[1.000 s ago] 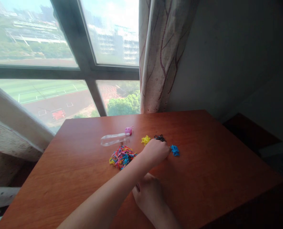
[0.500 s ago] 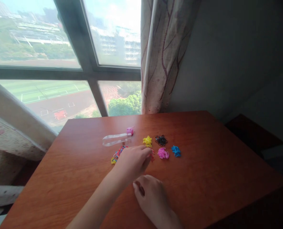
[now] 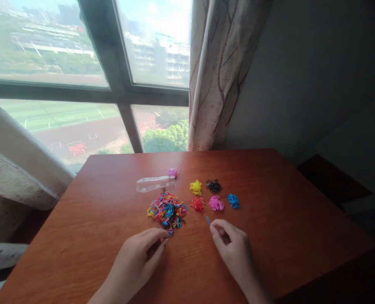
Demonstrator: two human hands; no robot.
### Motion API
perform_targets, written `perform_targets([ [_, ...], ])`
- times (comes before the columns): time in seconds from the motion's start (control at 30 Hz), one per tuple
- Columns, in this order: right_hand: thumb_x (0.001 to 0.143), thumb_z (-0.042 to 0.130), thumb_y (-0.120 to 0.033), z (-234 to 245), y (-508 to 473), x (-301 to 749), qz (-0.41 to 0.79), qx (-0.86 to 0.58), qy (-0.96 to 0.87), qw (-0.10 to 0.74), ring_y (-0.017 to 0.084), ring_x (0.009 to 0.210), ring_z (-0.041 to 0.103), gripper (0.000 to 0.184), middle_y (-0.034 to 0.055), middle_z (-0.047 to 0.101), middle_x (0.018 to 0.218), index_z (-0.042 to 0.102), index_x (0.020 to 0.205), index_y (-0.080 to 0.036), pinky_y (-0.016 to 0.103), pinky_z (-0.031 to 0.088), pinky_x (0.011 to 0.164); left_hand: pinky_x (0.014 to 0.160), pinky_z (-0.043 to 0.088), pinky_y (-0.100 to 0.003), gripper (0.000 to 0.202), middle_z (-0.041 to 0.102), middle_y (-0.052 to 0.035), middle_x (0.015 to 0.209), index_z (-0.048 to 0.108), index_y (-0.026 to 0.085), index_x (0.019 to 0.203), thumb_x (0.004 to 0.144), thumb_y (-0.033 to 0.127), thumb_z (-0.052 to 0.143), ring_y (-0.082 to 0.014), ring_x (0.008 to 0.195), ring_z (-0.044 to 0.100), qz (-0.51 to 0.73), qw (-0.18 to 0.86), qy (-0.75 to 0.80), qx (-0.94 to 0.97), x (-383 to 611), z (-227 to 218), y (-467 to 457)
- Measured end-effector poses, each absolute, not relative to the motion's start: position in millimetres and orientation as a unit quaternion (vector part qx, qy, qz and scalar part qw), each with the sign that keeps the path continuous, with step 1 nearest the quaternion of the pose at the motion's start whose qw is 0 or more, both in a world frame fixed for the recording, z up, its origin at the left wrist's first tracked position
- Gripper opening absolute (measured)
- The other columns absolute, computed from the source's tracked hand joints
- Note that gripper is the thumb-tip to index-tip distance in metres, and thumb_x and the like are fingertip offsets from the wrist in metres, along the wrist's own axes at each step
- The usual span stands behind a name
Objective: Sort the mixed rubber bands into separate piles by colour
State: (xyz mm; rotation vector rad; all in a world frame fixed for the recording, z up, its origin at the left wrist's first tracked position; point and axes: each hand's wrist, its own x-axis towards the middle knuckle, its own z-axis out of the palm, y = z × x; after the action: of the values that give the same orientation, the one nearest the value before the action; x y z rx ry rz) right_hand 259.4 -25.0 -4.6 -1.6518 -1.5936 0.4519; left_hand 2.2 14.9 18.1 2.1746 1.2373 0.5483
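Note:
A mixed pile of small coloured rubber bands (image 3: 167,210) lies on the table. At its near edge my left hand (image 3: 139,255) has thumb and forefinger pinched at a purple-blue rubber band (image 3: 171,232). My right hand (image 3: 233,242), right of the pile, pinches a blue rubber band (image 3: 208,220) that sticks out past the fingertips. Beyond it lie single-colour heaps: red bands (image 3: 198,204), pink bands (image 3: 216,203), blue bands (image 3: 233,201), yellow bands (image 3: 195,187) and black bands (image 3: 214,186).
Behind the mixed pile a clear plastic bottle (image 3: 154,184) lies on its side, with a pink cap-like piece (image 3: 173,172) by its neck. The brown wooden table (image 3: 111,202) stands against a window, with a patterned curtain (image 3: 215,76) hanging behind it.
My left hand has drawn back from over the red heap to the mixed pile's near edge, uncovering both. My right hand has moved right and forward, and a blue band now shows in it.

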Motion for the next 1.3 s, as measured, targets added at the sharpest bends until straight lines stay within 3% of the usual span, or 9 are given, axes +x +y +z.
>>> perform_targets([
  [0.33, 0.094, 0.046, -0.045, -12, 7, 333, 0.031, -0.722, -0.606, 0.333, 0.014, 0.052, 0.053, 0.035, 0.0001, 0.056, 0.059, 0.068, 0.083, -0.02, 0.023, 0.038, 0.054, 0.066, 0.048, -0.021, 0.024, 0.071, 0.0002, 0.082, 0.066, 0.026, 0.092, 0.095, 0.024, 0.042, -0.0161, 0.076, 0.069, 0.15, 0.243, 0.47, 0.835, 5, 10, 6],
  [0.67, 0.097, 0.04, -0.034, -19, 11, 319, -0.098, -0.739, -0.631, 0.215, 0.015, 0.055, 0.058, 0.034, 0.004, 0.066, 0.065, 0.068, 0.084, -0.021, 0.027, 0.028, 0.053, 0.066, 0.047, -0.021, 0.025, 0.07, -0.0008, 0.081, 0.066, 0.025, 0.091, 0.096, 0.024, 0.041, -0.0161, 0.075, 0.067, 0.144, 0.241, 0.468, 0.838, 5, 9, 4],
  [1.03, 0.096, 0.041, -0.03, -23, 11, 318, -0.121, -0.755, -0.618, 0.185, 0.015, 0.056, 0.058, 0.032, 0.0037, 0.067, 0.067, 0.068, 0.082, -0.021, 0.028, 0.025, 0.053, 0.066, 0.047, -0.02, 0.026, 0.07, -0.0007, 0.082, 0.066, 0.025, 0.091, 0.096, 0.024, 0.041, -0.0157, 0.075, 0.068, 0.137, 0.24, 0.468, 0.839, 5, 11, 6],
  [1.3, 0.095, 0.042, -0.029, -22, 7, 313, -0.084, -0.733, -0.638, 0.223, 0.016, 0.058, 0.062, 0.03, 0.0047, 0.07, 0.07, 0.07, 0.087, -0.021, 0.026, 0.032, 0.055, 0.064, 0.047, -0.02, 0.025, 0.07, -0.0002, 0.08, 0.066, 0.025, 0.089, 0.095, 0.025, 0.041, -0.0157, 0.074, 0.068, 0.144, 0.232, 0.47, 0.839, 7, 14, 6],
])
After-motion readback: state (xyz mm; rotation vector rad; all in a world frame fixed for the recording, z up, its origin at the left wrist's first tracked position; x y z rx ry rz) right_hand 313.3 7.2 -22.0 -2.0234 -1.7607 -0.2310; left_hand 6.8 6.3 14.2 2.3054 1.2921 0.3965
